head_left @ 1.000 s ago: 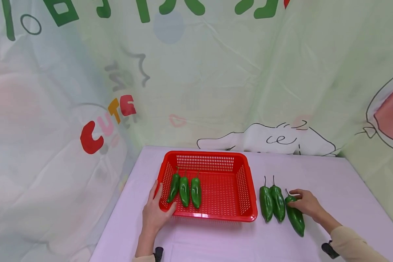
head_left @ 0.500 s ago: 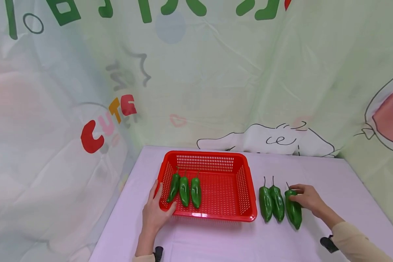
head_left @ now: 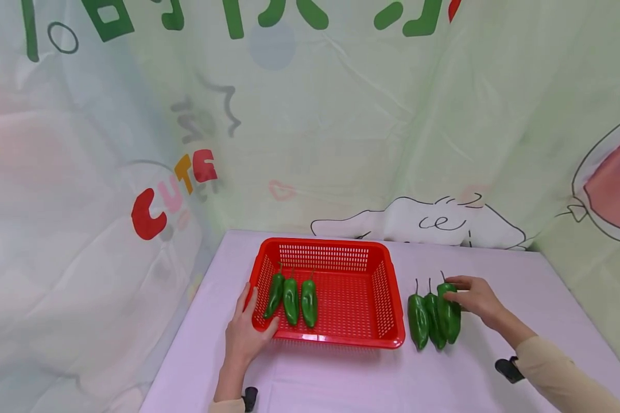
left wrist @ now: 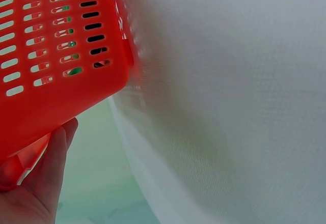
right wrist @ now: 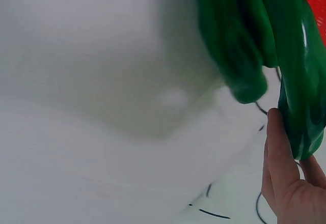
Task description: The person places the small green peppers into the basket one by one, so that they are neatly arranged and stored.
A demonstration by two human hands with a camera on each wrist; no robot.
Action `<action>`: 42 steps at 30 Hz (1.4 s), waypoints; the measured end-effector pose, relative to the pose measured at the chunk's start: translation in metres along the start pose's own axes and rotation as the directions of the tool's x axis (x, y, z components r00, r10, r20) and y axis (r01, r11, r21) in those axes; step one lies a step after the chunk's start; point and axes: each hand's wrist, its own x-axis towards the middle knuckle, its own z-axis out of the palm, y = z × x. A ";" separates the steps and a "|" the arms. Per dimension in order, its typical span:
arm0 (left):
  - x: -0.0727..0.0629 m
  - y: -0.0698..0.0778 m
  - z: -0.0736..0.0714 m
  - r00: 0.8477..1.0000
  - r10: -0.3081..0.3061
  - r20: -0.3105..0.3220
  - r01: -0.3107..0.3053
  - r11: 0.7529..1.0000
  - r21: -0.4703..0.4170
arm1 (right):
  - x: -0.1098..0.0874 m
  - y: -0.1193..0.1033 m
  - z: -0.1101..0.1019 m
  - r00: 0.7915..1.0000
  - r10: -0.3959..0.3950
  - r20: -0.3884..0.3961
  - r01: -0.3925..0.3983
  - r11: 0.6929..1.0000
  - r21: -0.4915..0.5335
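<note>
Three green peppers lie side by side inside a red plastic basket (head_left: 336,343), on its left part; the rightmost is a glossy pepper (head_left: 309,303). My left hand (head_left: 244,335) grips the basket at its front left corner, with the thumb at the front rim and fingers along the left side. To the right of the basket my right hand (head_left: 476,298) pinches the upper part of a green pepper (head_left: 448,321), stem pointing away. This pepper is raised and partly overlaps a second pepper (head_left: 433,318); a third pepper (head_left: 418,321) lies left of that, on the table.
A pale lilac cloth covers the table (head_left: 392,378). Behind and at both sides hangs a printed curtain (head_left: 310,143) with drawings and letters. The peppers' row stands close to the basket's right wall.
My right hand has lifted the rightmost pepper and brought it left and away from me, closer to the other two. The left hand and basket have stayed in place.
</note>
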 end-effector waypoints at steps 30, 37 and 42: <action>0.000 0.000 0.000 0.999 -0.040 0.021 0.040 0.999 -0.010 | 0.047 -0.142 0.061 0.990 -0.099 0.096 0.075 0.970 0.230; 0.000 0.000 0.000 1.000 -0.029 0.010 0.030 0.999 -0.016 | 0.061 -0.155 0.089 0.988 -0.112 0.107 0.072 0.944 0.322; 0.002 0.001 -0.001 0.999 -0.040 0.013 0.040 0.999 -0.014 | 0.066 -0.165 0.109 0.988 -0.099 0.117 0.054 0.940 0.338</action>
